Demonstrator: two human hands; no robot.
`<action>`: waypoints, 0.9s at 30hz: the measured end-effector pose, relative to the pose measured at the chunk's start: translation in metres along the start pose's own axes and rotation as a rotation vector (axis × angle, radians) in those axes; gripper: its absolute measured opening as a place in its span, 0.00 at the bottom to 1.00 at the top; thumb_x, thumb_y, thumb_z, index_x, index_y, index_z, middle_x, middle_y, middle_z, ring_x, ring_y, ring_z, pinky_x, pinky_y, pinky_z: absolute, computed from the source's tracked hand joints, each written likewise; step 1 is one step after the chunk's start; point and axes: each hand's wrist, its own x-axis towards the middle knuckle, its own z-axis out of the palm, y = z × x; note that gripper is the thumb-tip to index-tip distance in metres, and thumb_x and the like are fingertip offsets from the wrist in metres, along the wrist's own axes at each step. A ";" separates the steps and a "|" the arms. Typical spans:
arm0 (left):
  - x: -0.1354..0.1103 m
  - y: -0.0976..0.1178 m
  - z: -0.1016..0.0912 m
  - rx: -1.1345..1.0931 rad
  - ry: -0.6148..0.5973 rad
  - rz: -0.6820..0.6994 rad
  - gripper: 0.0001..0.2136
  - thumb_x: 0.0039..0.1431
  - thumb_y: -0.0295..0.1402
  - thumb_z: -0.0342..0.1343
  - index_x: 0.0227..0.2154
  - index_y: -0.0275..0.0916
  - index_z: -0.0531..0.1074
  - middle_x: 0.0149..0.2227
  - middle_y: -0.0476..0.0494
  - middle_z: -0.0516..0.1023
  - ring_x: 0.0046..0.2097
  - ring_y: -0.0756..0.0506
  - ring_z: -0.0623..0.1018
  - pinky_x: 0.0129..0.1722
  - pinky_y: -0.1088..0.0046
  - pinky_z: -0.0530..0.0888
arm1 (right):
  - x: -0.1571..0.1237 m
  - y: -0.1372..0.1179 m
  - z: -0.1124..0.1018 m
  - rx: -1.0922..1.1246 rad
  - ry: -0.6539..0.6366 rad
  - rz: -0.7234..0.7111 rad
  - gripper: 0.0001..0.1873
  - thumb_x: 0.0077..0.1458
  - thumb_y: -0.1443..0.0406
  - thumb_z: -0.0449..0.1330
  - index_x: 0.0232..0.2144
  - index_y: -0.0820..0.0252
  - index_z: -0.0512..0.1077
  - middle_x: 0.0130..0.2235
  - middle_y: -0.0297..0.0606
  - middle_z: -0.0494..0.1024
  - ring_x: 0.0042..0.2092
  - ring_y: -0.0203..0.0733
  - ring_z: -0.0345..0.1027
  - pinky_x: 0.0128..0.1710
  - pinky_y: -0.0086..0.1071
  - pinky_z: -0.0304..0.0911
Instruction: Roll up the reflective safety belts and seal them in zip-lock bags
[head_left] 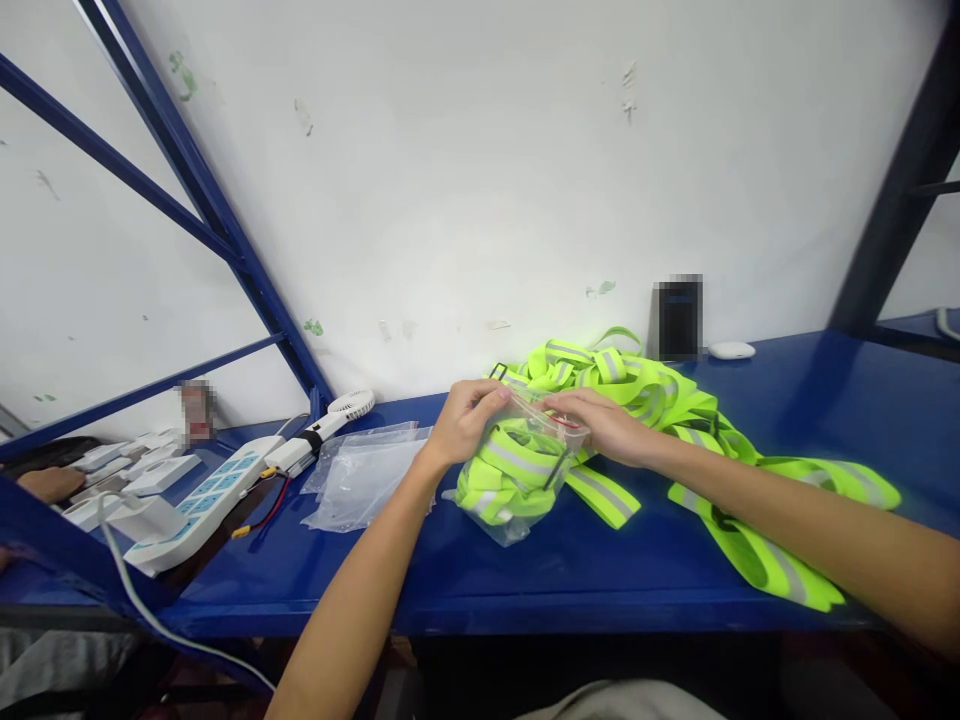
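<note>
A clear plastic bag (517, 480) stuffed with a folded neon-yellow reflective strap stands on the blue table (570, 570). My left hand (469, 420) pinches the left end of the bag's top edge. My right hand (600, 425) pinches the same edge on the right, fingers pressed together along the seal. Behind and to the right of the bag lies a loose heap of neon-yellow reflective straps (675, 410), with one strap trailing toward the table's front right.
A stack of empty clear bags (364, 475) lies left of the filled one. Further left are a white hand fan (330, 430), a white power strip (202, 500) with cable, white boxes, and another person's hand (49, 485). A dark device (679, 320) and white object (731, 350) stand by the wall.
</note>
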 end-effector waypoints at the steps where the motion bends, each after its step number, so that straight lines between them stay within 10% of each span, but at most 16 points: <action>1: 0.001 -0.002 0.003 -0.048 -0.008 -0.035 0.23 0.64 0.48 0.47 0.25 0.33 0.74 0.26 0.45 0.74 0.32 0.47 0.72 0.35 0.71 0.68 | 0.000 -0.003 -0.002 -0.055 0.002 -0.010 0.14 0.58 0.56 0.58 0.35 0.57 0.79 0.34 0.42 0.79 0.32 0.45 0.72 0.29 0.36 0.70; 10: 0.009 -0.024 0.016 -0.087 0.128 -0.165 0.21 0.61 0.47 0.52 0.25 0.33 0.75 0.26 0.47 0.74 0.31 0.48 0.71 0.33 0.74 0.66 | -0.005 -0.024 -0.014 -0.108 -0.158 -0.111 0.15 0.59 0.50 0.56 0.39 0.53 0.64 0.31 0.32 0.68 0.28 0.39 0.67 0.22 0.31 0.64; 18: 0.006 -0.041 0.032 0.082 0.237 -0.086 0.19 0.67 0.43 0.46 0.28 0.34 0.73 0.25 0.49 0.71 0.28 0.50 0.68 0.30 0.75 0.63 | 0.002 -0.021 -0.016 -0.407 -0.209 -0.142 0.16 0.55 0.61 0.55 0.18 0.58 0.59 0.21 0.29 0.58 0.24 0.32 0.53 0.27 0.30 0.53; 27: 0.003 -0.040 0.044 0.302 0.303 0.150 0.14 0.70 0.35 0.45 0.30 0.38 0.71 0.31 0.45 0.76 0.33 0.48 0.74 0.37 0.73 0.67 | 0.003 -0.005 -0.002 -0.511 0.107 -0.161 0.09 0.43 0.69 0.58 0.28 0.56 0.61 0.21 0.24 0.60 0.23 0.33 0.51 0.24 0.29 0.47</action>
